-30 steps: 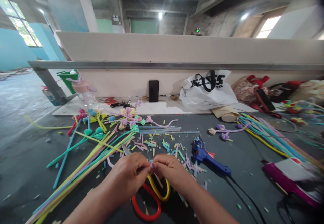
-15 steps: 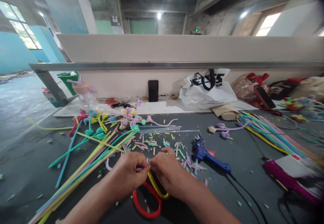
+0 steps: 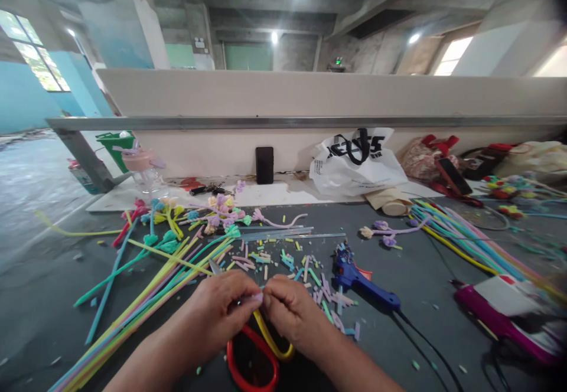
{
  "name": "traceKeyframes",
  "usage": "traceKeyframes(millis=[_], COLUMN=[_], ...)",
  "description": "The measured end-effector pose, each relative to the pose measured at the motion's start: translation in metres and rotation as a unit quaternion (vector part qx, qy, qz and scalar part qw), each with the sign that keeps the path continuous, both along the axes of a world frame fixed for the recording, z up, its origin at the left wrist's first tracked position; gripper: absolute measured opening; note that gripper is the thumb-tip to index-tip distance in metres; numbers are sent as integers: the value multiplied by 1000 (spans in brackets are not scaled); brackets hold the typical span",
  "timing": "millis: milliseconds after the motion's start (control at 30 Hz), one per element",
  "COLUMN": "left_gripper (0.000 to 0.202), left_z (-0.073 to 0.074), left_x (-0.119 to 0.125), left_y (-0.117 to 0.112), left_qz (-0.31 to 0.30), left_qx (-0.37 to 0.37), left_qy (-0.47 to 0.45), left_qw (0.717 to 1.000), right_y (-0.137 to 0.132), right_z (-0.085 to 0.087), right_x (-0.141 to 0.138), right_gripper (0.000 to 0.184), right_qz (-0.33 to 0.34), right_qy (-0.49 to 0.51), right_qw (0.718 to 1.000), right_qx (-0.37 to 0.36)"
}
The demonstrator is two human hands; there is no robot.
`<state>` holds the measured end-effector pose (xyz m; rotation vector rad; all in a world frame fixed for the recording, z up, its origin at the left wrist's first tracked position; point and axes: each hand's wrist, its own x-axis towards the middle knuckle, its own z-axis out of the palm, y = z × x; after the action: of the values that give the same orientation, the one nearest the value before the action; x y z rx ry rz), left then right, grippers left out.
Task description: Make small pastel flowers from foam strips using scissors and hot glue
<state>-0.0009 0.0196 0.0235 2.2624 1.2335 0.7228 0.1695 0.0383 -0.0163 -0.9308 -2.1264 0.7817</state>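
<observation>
My left hand [image 3: 221,315] and my right hand [image 3: 292,315] meet at the fingertips low in the middle of the view. Both are closed in a pinch on a small pale purple piece [image 3: 258,297], too small to name. Right under them lie scissors [image 3: 261,350] with one red and one yellow handle loop, blades pointing away to the upper left. Cut bits of coloured pipe cleaner [image 3: 283,259] are scattered on the dark table just beyond my fingers.
A blue glue gun [image 3: 358,280] with a black cord lies to the right. Long coloured pipe cleaners [image 3: 146,286] fan out at left, another bundle [image 3: 460,232] at right. Finished little flowers [image 3: 212,215], a phone [image 3: 264,165], a white bag [image 3: 358,165] and a pink box [image 3: 509,315] stand around.
My hands have stayed pinched together over the scissors, shifting slightly. The view has tilted a little upward.
</observation>
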Motion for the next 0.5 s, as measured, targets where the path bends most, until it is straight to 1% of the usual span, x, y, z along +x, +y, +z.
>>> traceKeyframes(millis=[133, 267, 333, 433, 500], left_gripper=[21, 20, 18, 18, 20], left_z=[2, 1, -3, -13, -18], left_x=[0, -1, -1, 2, 4], left_y=[-3, -3, -3, -2, 0], left_qz=[-29, -51, -48, -33, -21], left_qx=[61, 100, 104, 124, 140], left_qy=[38, 68, 57, 20, 4], left_qw=[997, 991, 992, 992, 990], right_y=[2, 0, -1, -2, -2], right_z=[3, 5, 5, -1, -7], right_x=[3, 3, 3, 1, -2], right_gripper=[35, 36, 35, 28, 21], right_qz=[31, 33, 34, 31, 29], right_qy=[47, 102, 118, 150, 196], right_qw=[991, 967, 957, 946, 929], right_qx=[-122, -230, -261, -286, -314])
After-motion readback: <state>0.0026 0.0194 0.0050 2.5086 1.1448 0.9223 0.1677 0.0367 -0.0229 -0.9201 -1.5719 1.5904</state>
